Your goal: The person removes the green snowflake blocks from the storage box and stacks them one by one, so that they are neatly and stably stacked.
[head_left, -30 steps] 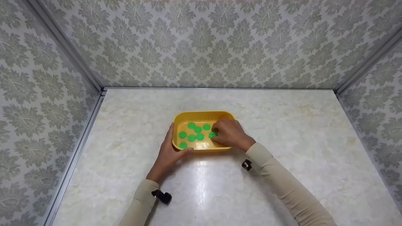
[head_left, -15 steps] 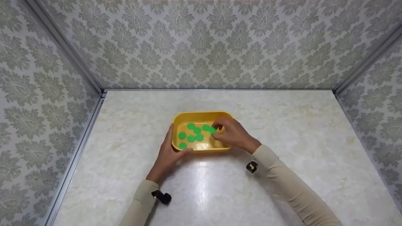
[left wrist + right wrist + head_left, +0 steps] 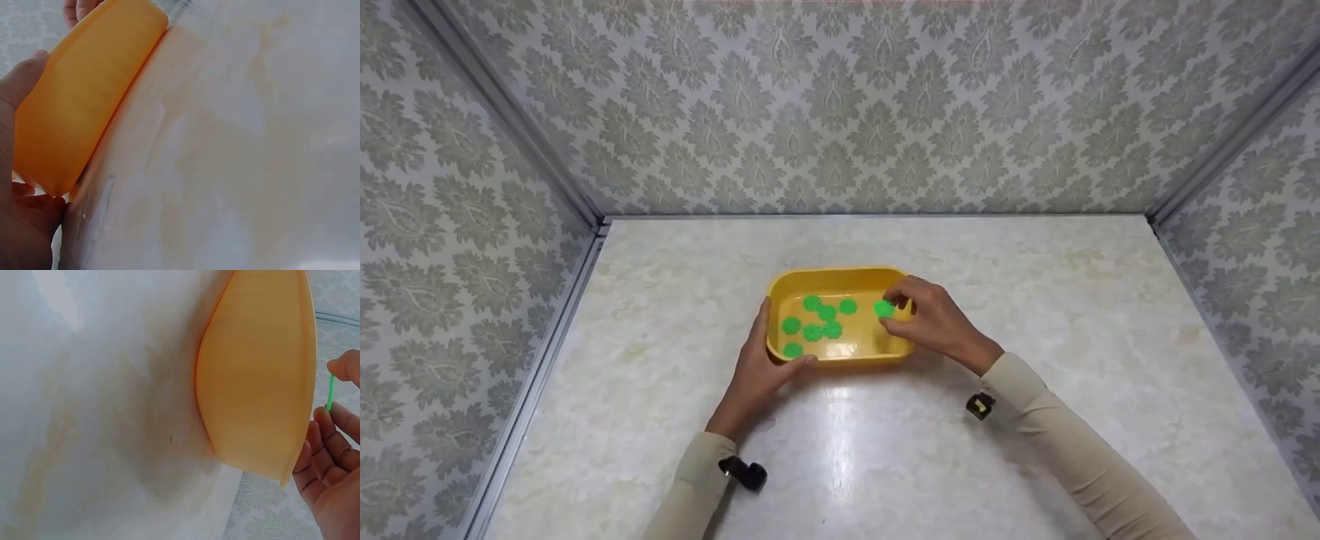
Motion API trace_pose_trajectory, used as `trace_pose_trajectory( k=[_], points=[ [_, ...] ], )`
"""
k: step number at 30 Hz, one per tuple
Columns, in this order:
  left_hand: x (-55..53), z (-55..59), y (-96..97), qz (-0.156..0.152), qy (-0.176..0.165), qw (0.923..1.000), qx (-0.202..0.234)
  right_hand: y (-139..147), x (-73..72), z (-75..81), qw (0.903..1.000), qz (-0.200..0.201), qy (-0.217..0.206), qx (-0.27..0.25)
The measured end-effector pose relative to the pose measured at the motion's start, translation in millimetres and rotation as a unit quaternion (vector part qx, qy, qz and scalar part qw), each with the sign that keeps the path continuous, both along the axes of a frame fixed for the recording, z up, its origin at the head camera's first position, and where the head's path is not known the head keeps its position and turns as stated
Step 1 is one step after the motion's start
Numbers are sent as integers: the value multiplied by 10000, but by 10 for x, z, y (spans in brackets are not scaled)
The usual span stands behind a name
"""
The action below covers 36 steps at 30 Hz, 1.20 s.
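Note:
A yellow plastic tub (image 3: 877, 339) sits on the table, several flat green discs (image 3: 790, 325) with scalloped edges lying on its floor. My left hand (image 3: 759, 373) grips the tub's left end, thumb along the front rim and fingers round the side. In the left wrist view the thumb and fingers press the tub's wall (image 3: 79, 101). Over the tub's right end, my right hand (image 3: 936, 321) pinches one green disc (image 3: 883, 308) between thumb and fingertips. The right wrist view shows this disc (image 3: 330, 392) edge-on, beyond the rim.
The pale marbled table (image 3: 1072, 322) spreads round the tub on all sides. Patterned wall panels (image 3: 840, 112) with grey metal edging stand at the back and both sides. Dark wrist cameras (image 3: 979, 406) are worn below both cuffs.
My right hand has lifted a green disc from the tub's floor and drawn it back rightward, apart from the others. The left hand keeps its hold on the tub.

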<state>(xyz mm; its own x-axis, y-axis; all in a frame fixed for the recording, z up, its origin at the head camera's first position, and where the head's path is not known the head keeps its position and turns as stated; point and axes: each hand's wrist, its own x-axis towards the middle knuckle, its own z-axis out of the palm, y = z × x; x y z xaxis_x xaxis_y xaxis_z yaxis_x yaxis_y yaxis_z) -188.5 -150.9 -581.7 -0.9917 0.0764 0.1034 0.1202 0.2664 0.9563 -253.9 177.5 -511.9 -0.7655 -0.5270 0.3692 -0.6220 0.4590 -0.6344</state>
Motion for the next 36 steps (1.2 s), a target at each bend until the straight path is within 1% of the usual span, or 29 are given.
trace_pose_trajectory(
  k=[6, 10, 13, 17, 20, 24, 28, 30, 36],
  points=[
    [-15, -4, 3, 26, 63, 9997, -254, 112, 52, -3, 9999, -44, -51, -101],
    [-19, 22, 32, 22, 21, 9996, -290, 218, 78, -13, 9997, -118, -121, -195],
    [-21, 35, 40, -31, -35, 9995, -320, 300, 98, -29, 9992, -221, -226, -233],
    [-27, 51, 14, -83, -90, 9988, -469, 393, 127, -43, 9986, -364, -308, -206],
    [-44, 63, -15, -154, -77, 9983, -559, 462, 148, -48, 9981, -517, -298, -170],
    [-73, 63, -48, -289, -99, 9979, -564, 553, 163, -68, 9968, -755, -247, -96],
    [-84, 63, -61, -363, -158, 9977, -544, 645, 174, -103, 9953, -925, -289, -65],
    [-92, 61, -64, -384, -135, 9977, -550, 691, 180, -125, 9943, -1002, -356, -88],
    [-95, 54, -73, -319, -134, 9975, -617, 833, 189, -222, 9918, -1165, -517, -75]
  ],
)
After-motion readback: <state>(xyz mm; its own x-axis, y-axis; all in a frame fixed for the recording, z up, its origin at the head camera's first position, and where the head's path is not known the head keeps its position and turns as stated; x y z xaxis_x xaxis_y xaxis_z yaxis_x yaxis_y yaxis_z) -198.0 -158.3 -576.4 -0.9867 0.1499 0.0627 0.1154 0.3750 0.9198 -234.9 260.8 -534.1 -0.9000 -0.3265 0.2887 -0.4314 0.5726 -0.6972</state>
